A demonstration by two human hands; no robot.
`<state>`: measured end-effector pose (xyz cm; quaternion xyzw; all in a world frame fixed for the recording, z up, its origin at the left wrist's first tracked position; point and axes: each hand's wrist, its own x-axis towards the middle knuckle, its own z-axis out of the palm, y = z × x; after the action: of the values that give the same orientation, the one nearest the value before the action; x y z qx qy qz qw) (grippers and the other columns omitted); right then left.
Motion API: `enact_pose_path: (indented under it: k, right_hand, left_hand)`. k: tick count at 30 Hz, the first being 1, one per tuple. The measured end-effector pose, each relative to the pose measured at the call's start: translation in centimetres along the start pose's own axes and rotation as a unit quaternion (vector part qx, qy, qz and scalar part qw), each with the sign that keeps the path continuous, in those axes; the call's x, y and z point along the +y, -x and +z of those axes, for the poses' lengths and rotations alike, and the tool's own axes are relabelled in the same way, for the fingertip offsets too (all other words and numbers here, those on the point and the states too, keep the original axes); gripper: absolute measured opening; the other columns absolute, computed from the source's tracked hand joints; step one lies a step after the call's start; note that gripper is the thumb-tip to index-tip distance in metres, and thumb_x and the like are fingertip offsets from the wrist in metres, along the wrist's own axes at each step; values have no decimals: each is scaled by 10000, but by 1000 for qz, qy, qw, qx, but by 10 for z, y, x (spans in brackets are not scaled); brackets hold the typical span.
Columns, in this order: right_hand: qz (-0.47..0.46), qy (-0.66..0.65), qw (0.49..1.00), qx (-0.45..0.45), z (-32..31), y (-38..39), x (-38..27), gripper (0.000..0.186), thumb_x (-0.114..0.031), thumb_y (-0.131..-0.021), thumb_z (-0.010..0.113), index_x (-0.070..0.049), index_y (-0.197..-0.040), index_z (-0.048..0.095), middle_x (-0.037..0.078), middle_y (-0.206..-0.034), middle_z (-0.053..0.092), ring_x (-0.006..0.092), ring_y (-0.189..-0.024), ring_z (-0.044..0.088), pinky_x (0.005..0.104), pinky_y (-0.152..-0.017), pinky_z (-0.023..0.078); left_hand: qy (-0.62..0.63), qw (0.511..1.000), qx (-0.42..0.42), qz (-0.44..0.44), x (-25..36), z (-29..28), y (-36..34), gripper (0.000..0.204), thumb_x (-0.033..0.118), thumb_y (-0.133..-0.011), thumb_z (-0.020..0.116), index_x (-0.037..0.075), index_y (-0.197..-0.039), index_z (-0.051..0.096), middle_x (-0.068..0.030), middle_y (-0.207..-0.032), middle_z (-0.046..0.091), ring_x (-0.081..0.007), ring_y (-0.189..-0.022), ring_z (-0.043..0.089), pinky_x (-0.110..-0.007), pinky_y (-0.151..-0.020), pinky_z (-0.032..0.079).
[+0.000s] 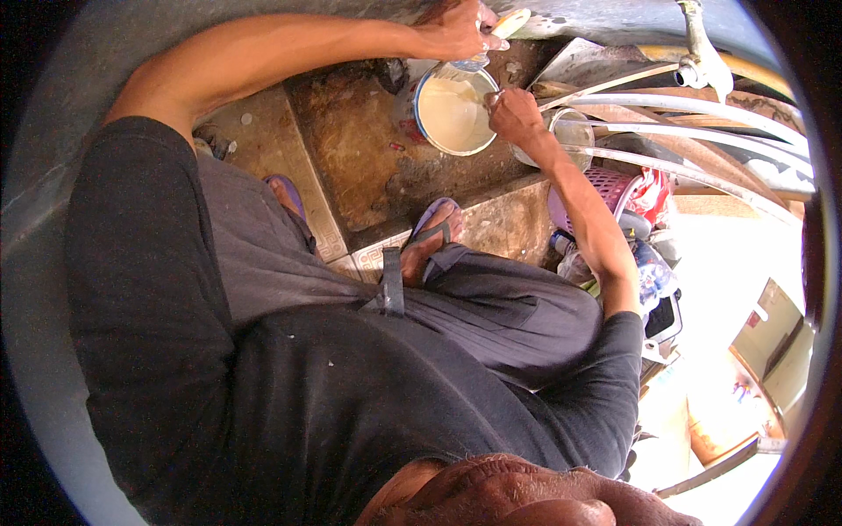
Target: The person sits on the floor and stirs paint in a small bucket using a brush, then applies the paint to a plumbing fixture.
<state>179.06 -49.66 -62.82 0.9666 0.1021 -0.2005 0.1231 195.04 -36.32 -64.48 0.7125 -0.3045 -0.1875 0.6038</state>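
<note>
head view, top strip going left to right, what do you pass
left hand holding a brush → paint bucket → right hand on the bucket's rim → clear container → pink basket → white pipes

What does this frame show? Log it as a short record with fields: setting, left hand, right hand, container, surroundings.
setting: person crouched over a worn tiled floor, seen from above
left hand: left hand holds a paintbrush above the bucket's far rim
right hand: right hand rests on the bucket's right rim; whether it grips the rim cannot be told
container: round blue-rimmed bucket filled with cream-coloured liquid
surroundings: clear container right of the bucket; pink basket; white pipes; sandalled foot
</note>
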Motion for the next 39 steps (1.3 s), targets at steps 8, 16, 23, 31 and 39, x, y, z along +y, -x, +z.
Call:
enact_pose_path:
  k: [8, 16, 23, 31, 39]
  right_hand:
    - [-37, -146, 987, 62, 6, -3, -23, 126, -214, -818, 563, -114, -824, 639, 165, -700, 649, 359, -680, 659, 449, -588, 535]
    - [-8, -20, 997, -73, 1, 0, -5, 131, -172, -798, 567, -97, -864, 652, 170, -730, 658, 345, -706, 661, 441, -631, 533]
    - [-14, -143, 987, 68, -1, -6, -29, 134, -175, -804, 558, -108, -847, 666, 161, -696, 656, 340, -675, 667, 442, -600, 540]
    - [10, -57, 993, -99, -8, 3, -7, 140, -175, -789, 576, -78, -800, 676, 175, -735, 669, 330, -703, 678, 447, -633, 546]
    - [64, -132, 984, 100, -1, -10, -23, 165, -164, -841, 509, -77, -875, 645, 176, -718, 655, 368, -698, 657, 468, -597, 527]
  left_hand:
    - [54, 998, -11, -11, 7, 1, -1, 479, 266, -753, 789, -5, -1050, 530, -190, -950, 564, -281, -781, 606, -417, -663, 502]
    - [-77, 994, 15, 75, -4, -2, -1, 484, 285, -739, 790, -17, -1038, 556, -209, -991, 592, -304, -871, 605, -432, -740, 493]
    - [36, 999, -16, -15, 14, -5, 1, 475, 297, -739, 786, -11, -1030, 571, -213, -989, 591, -323, -870, 598, -429, -772, 474]
    - [-33, 993, 36, 108, -17, 8, -8, 502, 337, -728, 791, -1, -1024, 568, -206, -996, 572, -338, -935, 566, -432, -786, 460]
    - [16, 999, 2, 40, -12, 10, -7, 484, 280, -743, 791, 5, -1045, 533, -203, -969, 565, -303, -867, 586, -436, -729, 477]
